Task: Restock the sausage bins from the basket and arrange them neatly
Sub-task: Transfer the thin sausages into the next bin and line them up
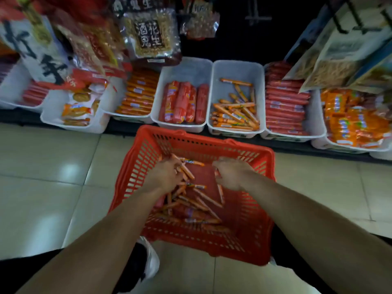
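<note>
A red plastic basket (250,249) sits on the floor in front of the shelf, with several thin orange sausage sticks (192,201) loose inside. Both my hands are down in it. My left hand (164,175) grips a bunch of the thin sticks. My right hand (232,172) is curled over the basket's red bottom; what it holds is hidden. On the shelf, a white bin (237,68) holds a loose, untidy heap of the same thin sticks. Beside it a white bin (188,66) holds thick red sausages standing in a row.
More white bins run along the low shelf: orange sausages (137,94) at left, stacked red ones (285,102) at right, orange packs (352,122) far right. Snack bags (150,37) hang above the bins. A shoe (148,262) stands on the tiled floor below the basket.
</note>
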Available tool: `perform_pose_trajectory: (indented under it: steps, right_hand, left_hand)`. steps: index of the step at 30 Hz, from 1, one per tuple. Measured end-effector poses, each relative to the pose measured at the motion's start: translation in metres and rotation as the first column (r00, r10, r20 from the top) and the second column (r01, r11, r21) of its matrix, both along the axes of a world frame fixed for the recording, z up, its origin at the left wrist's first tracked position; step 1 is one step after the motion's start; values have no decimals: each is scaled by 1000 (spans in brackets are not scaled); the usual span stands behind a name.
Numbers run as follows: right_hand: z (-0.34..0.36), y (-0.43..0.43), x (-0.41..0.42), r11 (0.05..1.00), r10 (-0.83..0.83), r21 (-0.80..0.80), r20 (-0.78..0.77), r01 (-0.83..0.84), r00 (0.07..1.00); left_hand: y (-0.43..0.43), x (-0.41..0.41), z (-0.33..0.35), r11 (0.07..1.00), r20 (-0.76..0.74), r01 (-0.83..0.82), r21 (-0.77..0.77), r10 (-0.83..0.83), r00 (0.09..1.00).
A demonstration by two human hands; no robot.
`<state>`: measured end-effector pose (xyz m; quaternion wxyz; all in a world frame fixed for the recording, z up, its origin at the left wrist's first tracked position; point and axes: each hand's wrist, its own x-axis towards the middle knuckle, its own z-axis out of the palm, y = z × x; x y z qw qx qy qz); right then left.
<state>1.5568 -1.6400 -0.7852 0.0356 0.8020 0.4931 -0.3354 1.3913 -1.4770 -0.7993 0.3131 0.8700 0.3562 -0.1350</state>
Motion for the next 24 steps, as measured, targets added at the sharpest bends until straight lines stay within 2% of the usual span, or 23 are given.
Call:
perform_pose_trajectory:
  steps: [5, 8, 10, 12, 15, 18, 21, 24]
  right_hand:
    - [-80, -29, -52, 971, -182, -177, -117, 160, 976]
    - [-117, -39, -68, 936, -281, -249, -110, 247, 953]
    - [-137, -39, -73, 913, -354, -244, -72, 328, 933]
    - [-151, -32, -73, 892, -425, -179, -20, 415, 905]
    - [-168, -8, -75, 920, -391, -22, 9, 391, 920]
    - [-177, 25, -76, 939, -330, 62, -124, 339, 936]
    - [-174, 47, -82, 962, -239, 45, -332, 268, 912]
    - [-178, 48, -101, 999, -41, 10, -425, 50, 904]
  left_hand:
    - [-15, -42, -41, 997, -215, 62, -54, -72, 974]
    - [-17, -50, -68, 993, -316, 70, -98, -98, 944]
    - [-17, -47, -84, 997, -310, 68, -41, -77, 948]
    - [-15, -42, -98, 996, -262, 19, 85, 4, 965]
    - [-8, -36, -114, 978, -241, -157, 136, 186, 953]
    - [3, -38, -131, 964, -269, -235, 123, 261, 927]
    - [12, -41, -138, 965, -300, -240, 102, 260, 918]
    - [19, -44, -136, 969, -305, -243, 54, 248, 920]
